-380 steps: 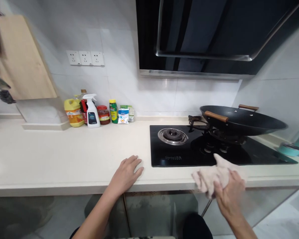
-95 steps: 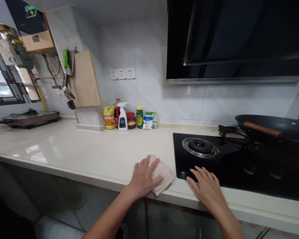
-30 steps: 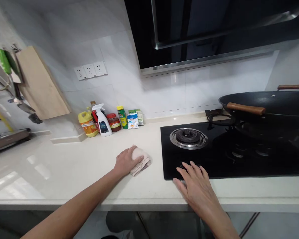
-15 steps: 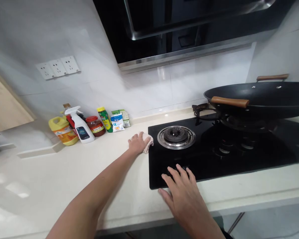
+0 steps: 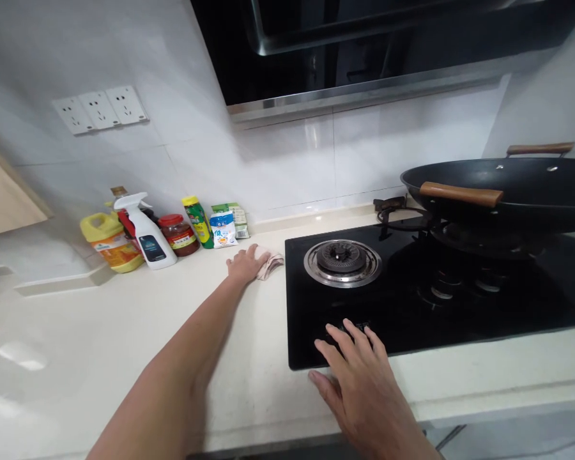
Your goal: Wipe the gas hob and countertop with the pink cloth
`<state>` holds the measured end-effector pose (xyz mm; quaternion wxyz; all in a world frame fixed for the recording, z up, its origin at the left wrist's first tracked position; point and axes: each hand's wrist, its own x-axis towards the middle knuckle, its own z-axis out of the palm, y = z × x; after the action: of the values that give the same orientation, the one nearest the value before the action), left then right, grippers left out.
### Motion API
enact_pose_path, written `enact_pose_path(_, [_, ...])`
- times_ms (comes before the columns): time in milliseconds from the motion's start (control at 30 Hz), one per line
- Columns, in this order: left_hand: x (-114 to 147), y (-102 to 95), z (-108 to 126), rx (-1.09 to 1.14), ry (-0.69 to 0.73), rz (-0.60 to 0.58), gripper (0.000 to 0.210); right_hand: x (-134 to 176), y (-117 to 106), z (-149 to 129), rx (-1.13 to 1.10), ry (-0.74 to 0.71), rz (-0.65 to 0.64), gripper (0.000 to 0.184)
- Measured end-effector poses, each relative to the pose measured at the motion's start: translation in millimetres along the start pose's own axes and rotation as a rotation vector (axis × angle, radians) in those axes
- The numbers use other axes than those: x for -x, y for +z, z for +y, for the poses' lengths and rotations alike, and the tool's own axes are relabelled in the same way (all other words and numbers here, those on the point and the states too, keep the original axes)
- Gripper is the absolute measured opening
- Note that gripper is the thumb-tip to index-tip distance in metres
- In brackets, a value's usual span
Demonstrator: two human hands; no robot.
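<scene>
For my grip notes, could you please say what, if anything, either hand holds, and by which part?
The left hand lies on the left part of the cloth; whether it grips is hidden. The right hand holds nothing.

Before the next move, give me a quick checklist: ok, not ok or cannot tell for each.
1. Left hand on the cloth: ok.
2. Cloth gripped firmly, not just pressed: cannot tell; the hand partly hides it.
3. Right hand clear of the cooktop: not ok; its fingertips are over the near-left part.
4. Left burner cool: cannot tell; no flame shows.
5. Wok clear of that burner: ok.
6. Spray bottle apart from the left hand: ok.
</scene>
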<state>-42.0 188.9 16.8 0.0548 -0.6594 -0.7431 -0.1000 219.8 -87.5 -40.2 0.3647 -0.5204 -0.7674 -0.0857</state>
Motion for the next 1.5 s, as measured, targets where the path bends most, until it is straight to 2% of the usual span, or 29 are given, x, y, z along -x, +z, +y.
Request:
enact_pose_path(200, [2.5,-0.5,-33.2,-0.004,-0.038,0.006,0.079,0.5,-1.1,0.1,0.004,0.012,-0.041,0.036])
enact_pose_path(400, [31.3,-15.4,-73.9,-0.014,-0.119,0.013,0.077,1.0,0.1,-0.2,0.018,0.009,-0.039,0.036])
enact_pose_path(633, [96.4,-35.1,-125.7,-0.044,-0.143,0.040,0.070,2.1,-3.9,-1.1,0.062,-0.020,-0.065,0.035])
enact_pose_path(833, [170.3,-44.1,-150.8,-0.060,-0.093,0.073,0.064,3.5,-2.2,0.9,0.067,-0.029,-0.083,0.037])
enact_pose_path(1000, [225.6,-46.8,-152.9,-0.044,0.055,0.141,0.061,5.0,-0.4,1.6,0.072,-0.031,-0.076,0.038])
enact_pose_path(1133, [248.2,-48.9,-141.7,-0.003,0.118,0.141,0.060,5.0,1.2,1.7,0.082,-0.039,-0.070,0.037])
enact_pose_path(1300, [240.2,-48.0,-132.0,-0.014,0.150,0.121,0.059,5.4,2.0,1.6,0.088,-0.049,-0.037,0.037])
enact_pose_path(1500, [200.8,-40.2,-108.0,-0.043,0.091,0.098,0.060,6.5,0.7,1.1,0.085,-0.061,-0.033,0.037])
